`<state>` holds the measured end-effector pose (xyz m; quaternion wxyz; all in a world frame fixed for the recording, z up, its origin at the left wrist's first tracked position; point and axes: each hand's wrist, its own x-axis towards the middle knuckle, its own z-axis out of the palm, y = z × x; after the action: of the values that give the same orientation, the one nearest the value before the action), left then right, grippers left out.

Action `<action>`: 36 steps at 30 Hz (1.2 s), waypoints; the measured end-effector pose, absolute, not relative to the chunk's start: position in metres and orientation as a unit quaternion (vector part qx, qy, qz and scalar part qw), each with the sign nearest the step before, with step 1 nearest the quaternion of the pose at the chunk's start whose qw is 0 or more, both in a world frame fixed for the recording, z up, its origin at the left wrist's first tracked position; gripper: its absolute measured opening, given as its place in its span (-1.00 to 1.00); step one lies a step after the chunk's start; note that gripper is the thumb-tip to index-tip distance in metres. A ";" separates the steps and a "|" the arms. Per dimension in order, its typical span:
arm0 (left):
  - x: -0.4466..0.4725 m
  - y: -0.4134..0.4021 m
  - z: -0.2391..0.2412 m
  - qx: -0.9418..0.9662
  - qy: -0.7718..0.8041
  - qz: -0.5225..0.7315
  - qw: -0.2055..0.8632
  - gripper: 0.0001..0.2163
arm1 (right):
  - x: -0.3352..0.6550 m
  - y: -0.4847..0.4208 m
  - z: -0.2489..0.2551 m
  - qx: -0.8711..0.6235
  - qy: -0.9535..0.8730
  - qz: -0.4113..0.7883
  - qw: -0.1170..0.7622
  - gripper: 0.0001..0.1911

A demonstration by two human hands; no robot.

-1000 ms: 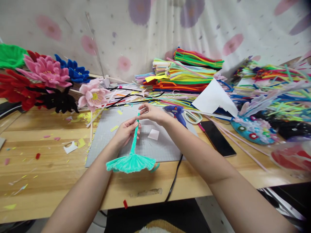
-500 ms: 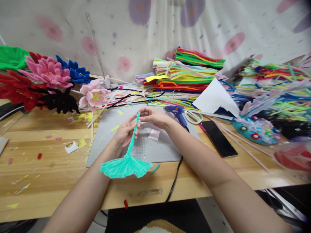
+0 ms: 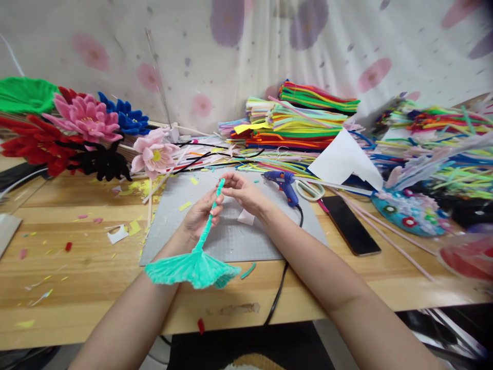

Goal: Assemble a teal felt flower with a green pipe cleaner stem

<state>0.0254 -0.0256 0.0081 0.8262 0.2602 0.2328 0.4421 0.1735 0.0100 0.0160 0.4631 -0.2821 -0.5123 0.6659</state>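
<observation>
A turquoise pipe-cleaner leaf [image 3: 192,271], fan-shaped with a wrapped stem, is held up above the table's front part. Its fan hangs toward me and the stem slants up and away. My left hand [image 3: 198,216] is closed around the upper stem. At the stem's tip, the fingers of my right hand [image 3: 244,191] pinch the turquoise end; the fingertips are partly hidden. A thin pale strand shows beside the tip. Beneath both hands lies a grey cutting mat [image 3: 239,249], with a small pale paper piece [image 3: 246,218] on it.
A purple glue gun [image 3: 281,185], scissors [image 3: 310,190] and a phone [image 3: 349,225] lie to the right. Pipe-cleaner bundles [image 3: 300,123] are piled at the back. Fuzzy flowers [image 3: 87,117] stand at left, above scattered scraps. A black cord [image 3: 280,295] crosses the table's front edge.
The leaf's fan has swung slightly left and tilted, showing more of its folded edge. Both hands keep their grip near the stem's tip. The whole view has shifted a little.
</observation>
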 end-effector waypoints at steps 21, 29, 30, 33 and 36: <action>0.036 -0.040 0.013 0.067 0.189 0.553 0.808 -0.82 | 0.162 0.011 0.000 -0.314 -0.560 0.537 0.548 -0.62; 0.042 -0.032 0.015 0.402 0.365 0.581 0.606 -0.59 | 0.175 0.018 -0.002 -0.390 -0.528 0.480 0.582 -0.61; 0.043 -0.032 0.013 0.424 0.369 0.601 0.567 -0.59 | 0.176 0.018 -0.001 -0.392 -0.527 0.478 0.583 -0.61; 0.046 -0.033 0.009 0.457 0.361 0.630 0.514 -0.73 | 0.177 0.018 0.000 -0.397 -0.544 0.463 0.577 -0.64; 0.047 -0.034 0.007 0.461 0.386 0.653 0.461 -0.73 | 0.175 0.015 -0.001 -0.408 -0.574 0.417 0.575 -0.68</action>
<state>0.0474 -0.0340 0.0066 0.4609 0.4610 0.3860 0.6527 0.1752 0.0154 -0.0012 0.5751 -0.4077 -0.5737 0.4171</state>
